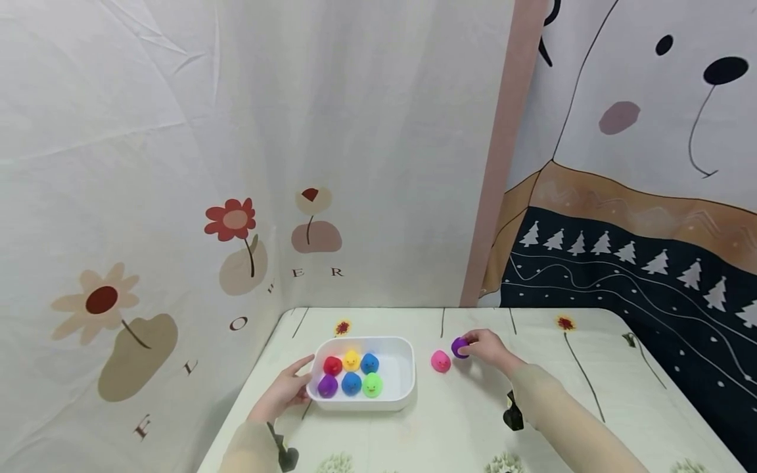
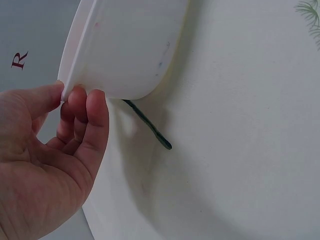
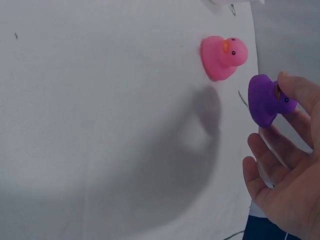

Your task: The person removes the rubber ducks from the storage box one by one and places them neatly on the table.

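My left hand pinches the left end of a white plastic bin, with the thumb over the rim and the fingers beneath it in the left wrist view. Rubber ducks stand inside: red, yellow, purple, lime green and blue ones. My right hand holds another purple rubber duck between thumb and fingertips. The right wrist view shows this duck lifted off the table, its shadow below. A pink rubber duck sits on the table close by, untouched.
A pale cloth with printed flowers covers the table. Behind it hangs a white curtain, and on the right a bear-print cloth. The bin's right end has bare floor beside the ducks.
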`<action>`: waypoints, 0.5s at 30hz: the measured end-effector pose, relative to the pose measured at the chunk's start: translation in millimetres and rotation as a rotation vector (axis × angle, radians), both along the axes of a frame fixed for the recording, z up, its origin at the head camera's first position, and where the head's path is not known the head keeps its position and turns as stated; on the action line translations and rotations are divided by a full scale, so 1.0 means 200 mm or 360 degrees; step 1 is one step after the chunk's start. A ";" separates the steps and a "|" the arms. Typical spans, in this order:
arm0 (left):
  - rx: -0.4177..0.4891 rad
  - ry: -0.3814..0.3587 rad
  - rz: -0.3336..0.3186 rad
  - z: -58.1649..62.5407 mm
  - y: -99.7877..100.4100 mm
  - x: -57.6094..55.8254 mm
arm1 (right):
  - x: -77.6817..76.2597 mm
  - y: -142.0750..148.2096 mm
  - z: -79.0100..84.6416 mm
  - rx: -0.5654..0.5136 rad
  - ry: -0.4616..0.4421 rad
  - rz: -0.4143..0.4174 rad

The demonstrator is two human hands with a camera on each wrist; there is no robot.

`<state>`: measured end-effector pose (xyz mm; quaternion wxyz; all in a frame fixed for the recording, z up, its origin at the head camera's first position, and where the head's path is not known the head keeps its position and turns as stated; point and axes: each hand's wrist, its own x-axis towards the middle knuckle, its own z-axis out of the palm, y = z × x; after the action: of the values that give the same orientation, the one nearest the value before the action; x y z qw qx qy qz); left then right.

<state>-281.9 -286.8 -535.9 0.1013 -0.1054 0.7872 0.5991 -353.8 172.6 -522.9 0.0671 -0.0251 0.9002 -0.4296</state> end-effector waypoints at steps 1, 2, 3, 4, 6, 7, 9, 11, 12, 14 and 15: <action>0.0002 -0.0002 0.0006 0.00 0.00 0.00 | 0.00 0.00 -0.01 -0.0001 -0.0005 -0.0005; -0.0004 0.0000 0.0006 0.00 0.00 0.00 | 0.00 0.01 -0.02 0.0001 -0.0009 -0.0008; -0.0004 0.0001 0.0008 0.00 0.00 0.00 | 0.00 0.01 -0.02 0.0001 -0.0013 -0.0015; -0.0001 0.0004 0.0007 0.00 0.00 0.00 | 0.00 0.01 -0.03 0.0001 -0.0012 -0.0014; 0.0020 0.0008 0.0006 0.00 0.00 0.00 | 0.00 0.02 -0.04 0.0004 -0.0015 -0.0015; 0.0033 0.0011 0.0003 0.00 0.00 0.00 | -0.01 0.02 -0.05 0.0006 -0.0017 -0.0018; 0.0051 0.0014 0.0001 0.00 0.00 0.00 | -0.01 0.03 -0.06 0.0014 -0.0017 -0.0020; 0.0065 0.0017 -0.0003 0.00 0.00 -0.01 | -0.01 0.03 -0.07 0.0017 -0.0026 -0.0026; 0.0065 0.0015 -0.0003 0.00 0.00 -0.01 | 0.00 0.03 -0.07 0.0016 -0.0033 -0.0031; 0.0062 0.0008 -0.0003 -0.01 0.00 -0.01 | 0.00 0.03 -0.08 0.0021 -0.0044 -0.0036; 0.0063 0.0004 -0.0006 -0.01 0.00 -0.01 | 0.00 0.03 -0.08 0.0024 -0.0045 -0.0034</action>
<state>-283.2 -287.3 -537.1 0.1034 -0.1011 0.7756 0.6144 -353.3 179.1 -539.2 0.0754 -0.0087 0.9026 -0.4238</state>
